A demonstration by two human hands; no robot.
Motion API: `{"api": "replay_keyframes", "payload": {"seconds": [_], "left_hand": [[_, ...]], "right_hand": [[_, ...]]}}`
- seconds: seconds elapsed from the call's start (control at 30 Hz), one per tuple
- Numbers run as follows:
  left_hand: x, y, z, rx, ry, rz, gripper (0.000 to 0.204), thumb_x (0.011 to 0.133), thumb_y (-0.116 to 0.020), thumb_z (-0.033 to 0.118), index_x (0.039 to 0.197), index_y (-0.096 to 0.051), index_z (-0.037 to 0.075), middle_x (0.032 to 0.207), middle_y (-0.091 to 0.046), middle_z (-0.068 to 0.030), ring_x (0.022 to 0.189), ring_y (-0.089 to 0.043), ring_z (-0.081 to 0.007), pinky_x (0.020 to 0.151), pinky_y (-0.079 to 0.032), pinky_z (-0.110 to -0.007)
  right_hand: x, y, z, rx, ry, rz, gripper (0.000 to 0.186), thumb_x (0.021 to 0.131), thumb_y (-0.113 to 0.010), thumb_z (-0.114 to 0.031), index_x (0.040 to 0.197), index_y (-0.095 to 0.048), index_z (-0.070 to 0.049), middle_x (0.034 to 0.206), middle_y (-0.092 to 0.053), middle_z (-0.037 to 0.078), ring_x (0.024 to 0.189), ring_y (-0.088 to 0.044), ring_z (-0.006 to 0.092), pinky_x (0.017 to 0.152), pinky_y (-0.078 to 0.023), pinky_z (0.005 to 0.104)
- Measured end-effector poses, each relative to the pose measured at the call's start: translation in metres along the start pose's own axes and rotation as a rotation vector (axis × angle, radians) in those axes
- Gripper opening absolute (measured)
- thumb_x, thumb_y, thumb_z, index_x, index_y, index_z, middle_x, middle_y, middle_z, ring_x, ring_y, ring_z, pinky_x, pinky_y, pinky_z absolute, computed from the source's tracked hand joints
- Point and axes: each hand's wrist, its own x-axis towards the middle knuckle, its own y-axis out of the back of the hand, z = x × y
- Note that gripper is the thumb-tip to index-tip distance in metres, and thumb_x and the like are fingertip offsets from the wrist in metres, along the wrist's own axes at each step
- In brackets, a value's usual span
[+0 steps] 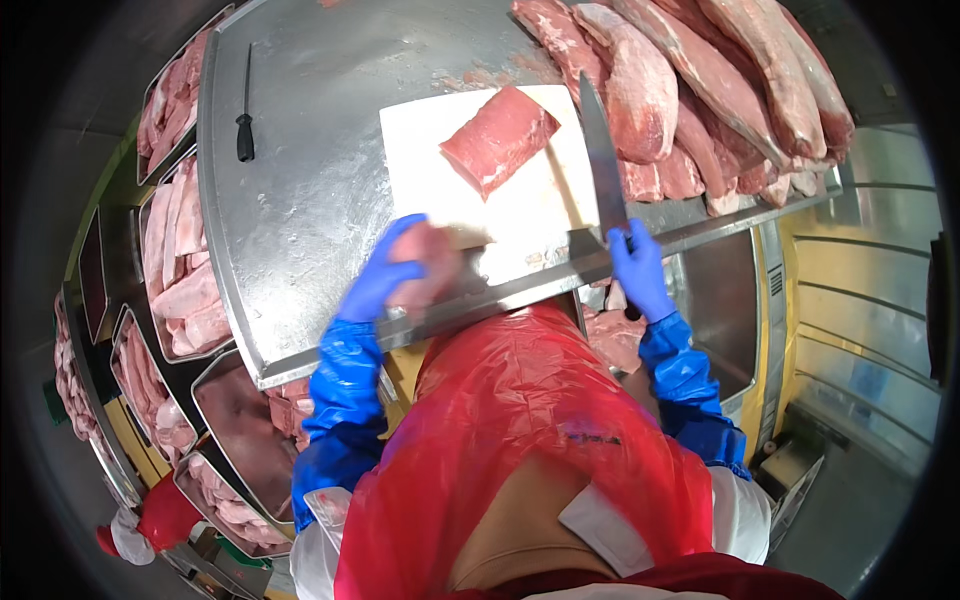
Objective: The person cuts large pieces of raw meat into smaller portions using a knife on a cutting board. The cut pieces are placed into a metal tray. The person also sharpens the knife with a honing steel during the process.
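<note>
My left hand (382,272), in a blue glove, grips a piece of raw meat (428,262), blurred by motion, at the near left corner of the white cutting board (420,140). My right hand (640,268), also gloved in blue, is closed round the handle of a long knife (602,150). Its blade points away from me along the board's right side. On the board lies a thick block of red meat (500,138), apart from both hands and the blade.
Long meat pieces (690,80) are piled at the far right of the metal table (310,200). A sharpening steel (246,110) lies at the left. Metal trays of meat (180,270) line the left side, and another person (165,515) shows at lower left. Below the near edge, a bin (715,300) holds meat.
</note>
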Motion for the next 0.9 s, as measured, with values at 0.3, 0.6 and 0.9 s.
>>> {"api": "replay_keyframes", "payload": {"seconds": [0.3, 0.6, 0.9], "left_hand": [[0.202, -0.107, 0.043, 0.833, -0.547, 0.470, 0.076, 0.084, -0.067, 0.050, 0.138, -0.046, 0.000, 0.135, -0.051, -0.0259, 0.127, -0.050, -0.0373, 0.106, -0.039, -0.045], [0.143, -0.068, -0.003, -0.092, -0.087, 0.035, 0.047, 0.088, -0.069, 0.036, 0.120, -0.056, 0.004, 0.094, -0.058, -0.0014, 0.083, -0.056, -0.0120, 0.072, -0.051, -0.026], [-0.276, 0.047, -0.167, -0.659, -0.148, 0.988, 0.050, 0.091, -0.054, 0.021, 0.137, -0.048, 0.002, 0.134, -0.054, -0.0075, 0.121, -0.053, -0.0213, 0.106, -0.039, -0.036]], "right_hand": [[0.008, 0.063, -0.019, 0.300, -0.118, 0.103, 0.022, 0.097, -0.057, -0.018, 0.112, -0.060, -0.001, 0.078, -0.063, 0.002, 0.064, -0.057, 0.0095, 0.056, -0.047, 0.0270], [0.119, -0.121, -0.011, 0.784, 0.024, -0.213, 0.037, 0.093, -0.056, -0.007, 0.128, -0.052, 0.002, 0.113, -0.063, 0.009, 0.100, -0.061, 0.0165, 0.091, -0.050, 0.0299], [-0.064, -0.251, -0.211, 0.559, 0.369, -1.391, 0.028, 0.091, -0.060, -0.017, 0.110, -0.059, 0.004, 0.101, -0.061, 0.014, 0.090, -0.061, 0.0230, 0.081, -0.050, 0.0348]]}}
